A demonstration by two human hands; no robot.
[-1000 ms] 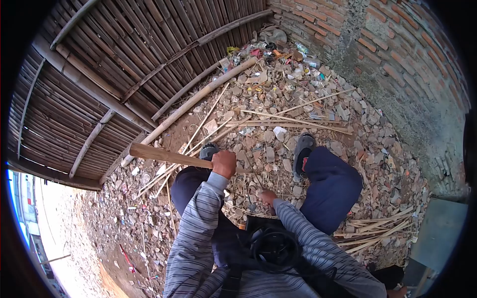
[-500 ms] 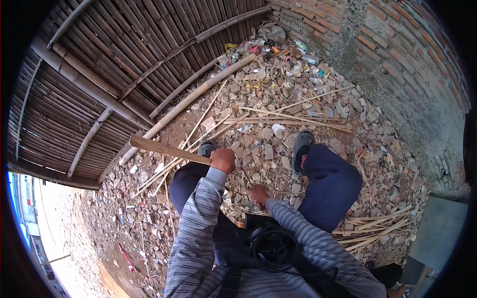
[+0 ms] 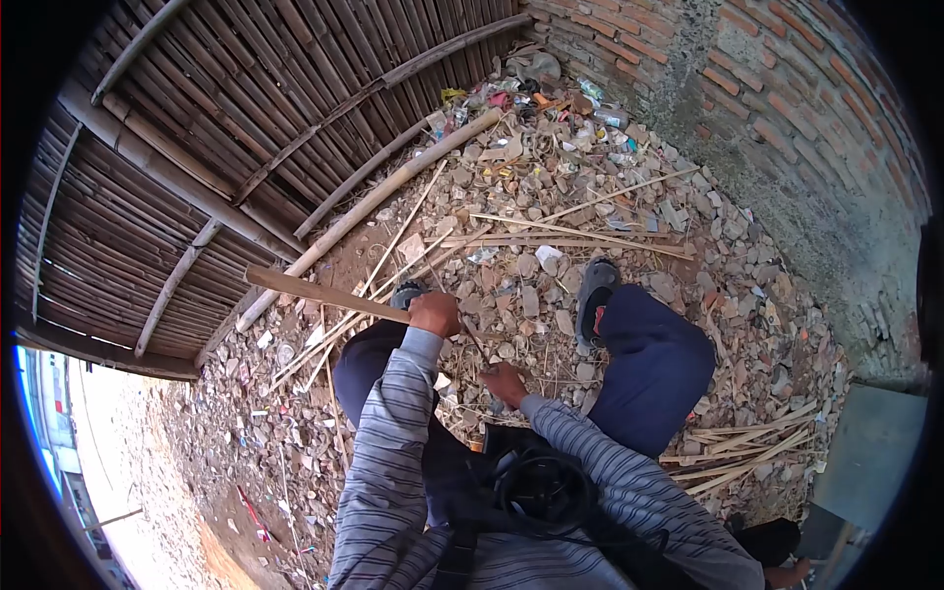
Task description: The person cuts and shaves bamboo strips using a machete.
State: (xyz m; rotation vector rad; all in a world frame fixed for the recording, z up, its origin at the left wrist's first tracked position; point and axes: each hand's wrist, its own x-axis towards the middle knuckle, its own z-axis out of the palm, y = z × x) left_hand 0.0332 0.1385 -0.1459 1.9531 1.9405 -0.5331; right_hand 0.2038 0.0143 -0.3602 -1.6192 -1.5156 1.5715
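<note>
Head: flat wood in left hand

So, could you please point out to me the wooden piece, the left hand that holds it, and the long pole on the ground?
Wooden piece (image 3: 325, 294): head view, middle of its visible length.
Left hand (image 3: 436, 314): head view, back of the hand.
Long pole (image 3: 366, 208): head view, around its middle.

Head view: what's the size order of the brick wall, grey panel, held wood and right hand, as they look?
1. Brick wall
2. Grey panel
3. Held wood
4. Right hand
</note>
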